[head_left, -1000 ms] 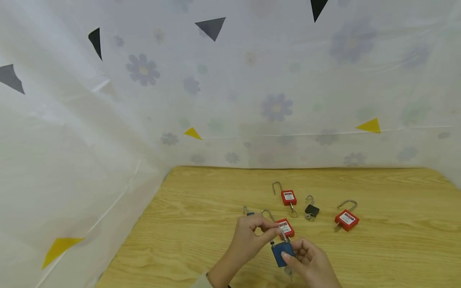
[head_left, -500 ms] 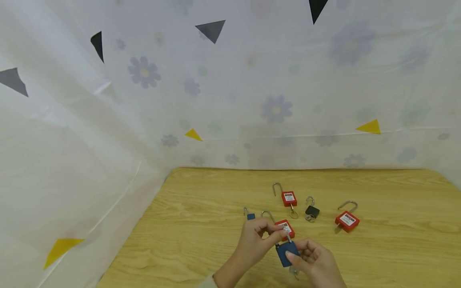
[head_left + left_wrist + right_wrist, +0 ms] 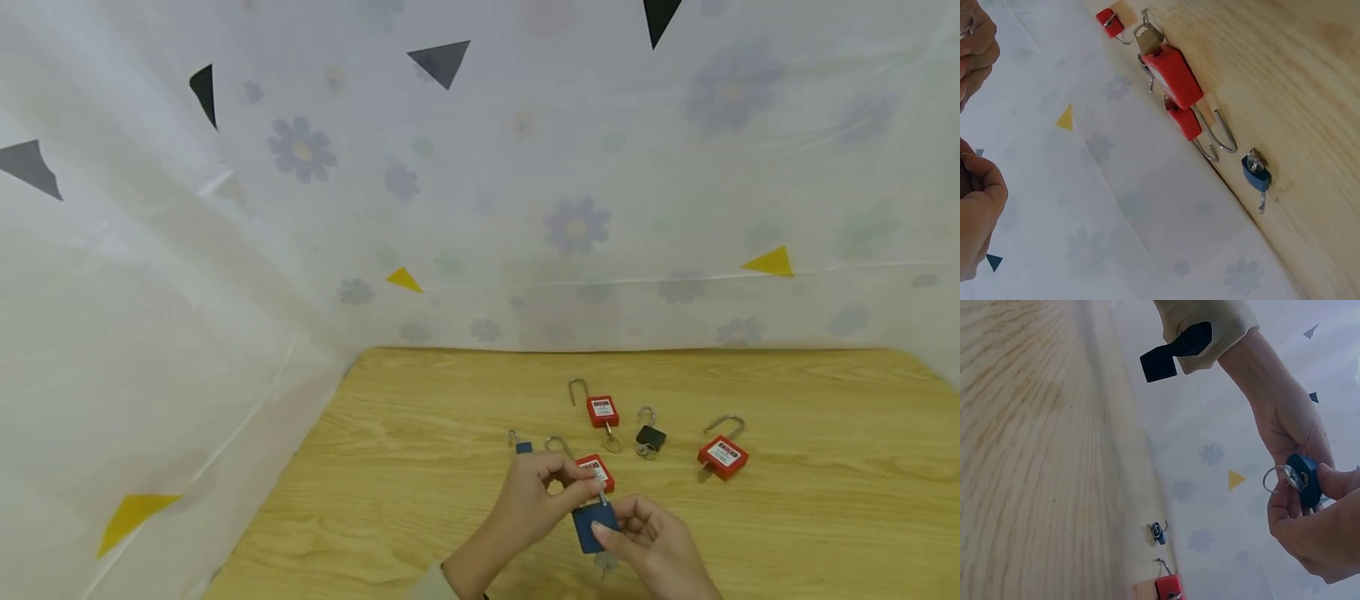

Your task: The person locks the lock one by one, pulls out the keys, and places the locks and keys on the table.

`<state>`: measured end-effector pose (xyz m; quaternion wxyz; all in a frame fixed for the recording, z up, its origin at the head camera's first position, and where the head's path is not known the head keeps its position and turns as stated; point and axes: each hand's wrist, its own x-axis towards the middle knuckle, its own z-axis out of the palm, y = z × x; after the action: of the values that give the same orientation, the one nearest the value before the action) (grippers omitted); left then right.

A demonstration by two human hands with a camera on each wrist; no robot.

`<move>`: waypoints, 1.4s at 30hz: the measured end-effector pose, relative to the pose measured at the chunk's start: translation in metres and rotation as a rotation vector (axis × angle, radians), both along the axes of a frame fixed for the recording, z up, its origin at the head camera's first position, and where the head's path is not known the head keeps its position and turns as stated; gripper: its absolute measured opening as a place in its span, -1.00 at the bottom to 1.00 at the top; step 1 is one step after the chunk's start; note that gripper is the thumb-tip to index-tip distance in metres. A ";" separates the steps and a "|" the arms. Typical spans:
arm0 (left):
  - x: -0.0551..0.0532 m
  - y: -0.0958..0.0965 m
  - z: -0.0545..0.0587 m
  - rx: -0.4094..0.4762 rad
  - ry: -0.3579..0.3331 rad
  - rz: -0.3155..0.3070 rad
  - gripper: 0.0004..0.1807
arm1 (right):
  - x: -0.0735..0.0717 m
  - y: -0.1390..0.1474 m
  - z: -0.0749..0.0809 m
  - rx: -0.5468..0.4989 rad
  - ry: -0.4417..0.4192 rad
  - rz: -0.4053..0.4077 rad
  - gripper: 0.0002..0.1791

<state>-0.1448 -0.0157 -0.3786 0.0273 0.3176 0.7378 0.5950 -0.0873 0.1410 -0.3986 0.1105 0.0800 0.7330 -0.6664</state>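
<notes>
I am recording the right hand [image 3: 660, 546] gripping the blue lock [image 3: 590, 525] by its body, the left hand [image 3: 534, 493] pinching its shackle [image 3: 603, 497], just beyond.

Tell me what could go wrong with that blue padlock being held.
Fingers could get pinched: the left hand has its fingertips at the shackle, close to the lock body.

The blue padlock might slip, since the right hand supports it off the table, and it could knock the red padlock just beyond.

The key at its lower end may catch on fingers.
</notes>
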 end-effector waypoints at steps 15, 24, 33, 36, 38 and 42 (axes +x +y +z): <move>-0.004 -0.002 0.011 -0.039 -0.012 0.083 -0.82 | -0.009 0.008 0.003 0.027 0.013 0.101 -0.56; 0.007 -0.003 0.002 0.038 -0.170 0.308 -0.72 | -0.014 0.004 0.006 -0.020 -0.032 -0.122 -0.68; 0.023 0.002 -0.007 0.013 -0.541 0.136 -0.78 | -0.023 0.017 0.015 -0.078 0.035 -0.169 -0.79; 0.025 0.008 -0.008 0.069 -0.571 0.133 -0.80 | -0.024 0.017 0.016 -0.091 0.042 -0.166 -0.84; 0.026 0.010 -0.008 0.093 -0.594 0.146 -0.81 | -0.025 0.016 0.017 -0.101 0.046 -0.167 -0.88; 0.028 0.011 -0.008 0.107 -0.601 0.165 -0.82 | -0.025 0.015 0.017 -0.117 0.042 -0.168 -0.90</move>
<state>-0.1171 -0.0048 -0.3868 0.1789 0.0679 0.6875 0.7005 -0.1124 0.1561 -0.3816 0.0435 0.1207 0.6856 -0.7165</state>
